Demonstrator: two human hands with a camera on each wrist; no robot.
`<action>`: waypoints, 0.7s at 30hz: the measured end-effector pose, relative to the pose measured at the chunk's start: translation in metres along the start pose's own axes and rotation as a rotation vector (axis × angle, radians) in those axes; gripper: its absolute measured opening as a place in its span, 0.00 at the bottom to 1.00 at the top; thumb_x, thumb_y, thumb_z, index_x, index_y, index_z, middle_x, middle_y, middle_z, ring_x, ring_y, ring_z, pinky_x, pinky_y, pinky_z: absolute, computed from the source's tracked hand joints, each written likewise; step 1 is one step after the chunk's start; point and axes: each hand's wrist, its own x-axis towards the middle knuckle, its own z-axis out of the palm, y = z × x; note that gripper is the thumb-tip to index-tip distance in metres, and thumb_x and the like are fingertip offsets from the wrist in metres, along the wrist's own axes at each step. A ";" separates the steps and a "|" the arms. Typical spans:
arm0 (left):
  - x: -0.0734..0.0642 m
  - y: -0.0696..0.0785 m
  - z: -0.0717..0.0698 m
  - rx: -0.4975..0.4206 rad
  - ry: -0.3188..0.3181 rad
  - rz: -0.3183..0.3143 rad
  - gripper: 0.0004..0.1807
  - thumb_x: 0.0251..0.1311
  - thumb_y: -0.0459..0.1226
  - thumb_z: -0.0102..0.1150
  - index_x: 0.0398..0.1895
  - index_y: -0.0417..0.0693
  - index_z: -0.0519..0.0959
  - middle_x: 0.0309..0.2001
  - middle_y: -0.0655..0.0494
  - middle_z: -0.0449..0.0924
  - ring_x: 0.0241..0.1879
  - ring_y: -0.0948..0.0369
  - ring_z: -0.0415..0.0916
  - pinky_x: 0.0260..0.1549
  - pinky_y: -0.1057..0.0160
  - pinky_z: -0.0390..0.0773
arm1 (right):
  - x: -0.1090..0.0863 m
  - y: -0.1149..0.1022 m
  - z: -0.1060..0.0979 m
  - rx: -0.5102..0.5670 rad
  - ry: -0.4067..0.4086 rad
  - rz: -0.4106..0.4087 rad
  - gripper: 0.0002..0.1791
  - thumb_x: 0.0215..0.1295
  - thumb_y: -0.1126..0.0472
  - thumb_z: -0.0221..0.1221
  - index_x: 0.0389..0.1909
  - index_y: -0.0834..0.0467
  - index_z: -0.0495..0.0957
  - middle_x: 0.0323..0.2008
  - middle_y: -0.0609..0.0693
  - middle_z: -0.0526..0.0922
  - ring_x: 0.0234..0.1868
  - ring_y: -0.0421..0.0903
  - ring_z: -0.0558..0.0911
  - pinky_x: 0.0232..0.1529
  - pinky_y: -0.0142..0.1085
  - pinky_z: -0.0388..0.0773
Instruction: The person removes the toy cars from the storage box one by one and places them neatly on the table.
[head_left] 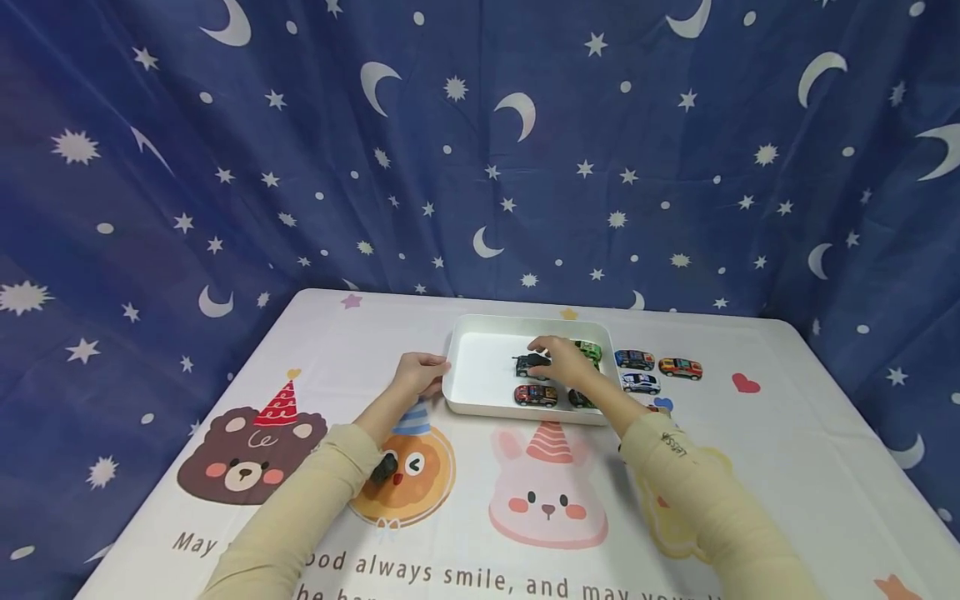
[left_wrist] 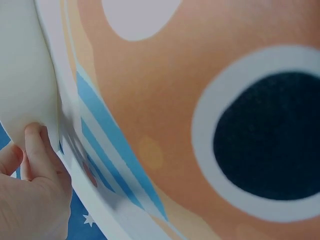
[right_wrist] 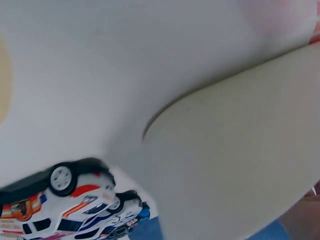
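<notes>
A white tray (head_left: 480,410) lies on the table. My left hand (head_left: 420,373) grips its left rim between thumb and fingers; in the left wrist view that hand (left_wrist: 37,185) pinches the tray's edge (left_wrist: 25,70). My right hand (head_left: 566,365) reaches over the tray with thumb and fingers around a dark toy vehicle (head_left: 522,365), which has a thin piece sticking out at its left. In the tray, a red-and-black toy car (head_left: 536,396) sits below it, a green toy car (head_left: 587,350) to the right, and another dark toy car (head_left: 579,399) partly under the right forearm.
Right of the tray stand a blue toy car (head_left: 635,359), a white toy car (head_left: 641,383) and a red-and-yellow toy car (head_left: 681,368). Another small toy shows partly behind the right sleeve. A blue curtain (head_left: 450,167) hangs behind the table (head_left: 795,433), which has a printed cloth.
</notes>
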 end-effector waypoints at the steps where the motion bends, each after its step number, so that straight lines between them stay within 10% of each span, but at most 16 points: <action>1: 0.000 0.000 0.000 0.000 0.001 0.000 0.15 0.62 0.34 0.58 0.50 0.36 0.78 0.39 0.48 0.80 0.21 0.69 0.74 0.19 0.76 0.74 | 0.001 0.000 0.002 -0.007 0.001 0.005 0.24 0.58 0.61 0.64 0.54 0.67 0.74 0.52 0.62 0.78 0.53 0.58 0.76 0.55 0.47 0.76; 21: 0.001 0.000 0.000 -0.006 0.003 -0.004 0.15 0.62 0.34 0.58 0.49 0.34 0.78 0.44 0.41 0.80 0.21 0.68 0.74 0.18 0.77 0.73 | 0.005 0.003 0.008 -0.091 0.000 0.048 0.22 0.57 0.62 0.65 0.51 0.68 0.75 0.49 0.62 0.81 0.52 0.57 0.79 0.57 0.47 0.75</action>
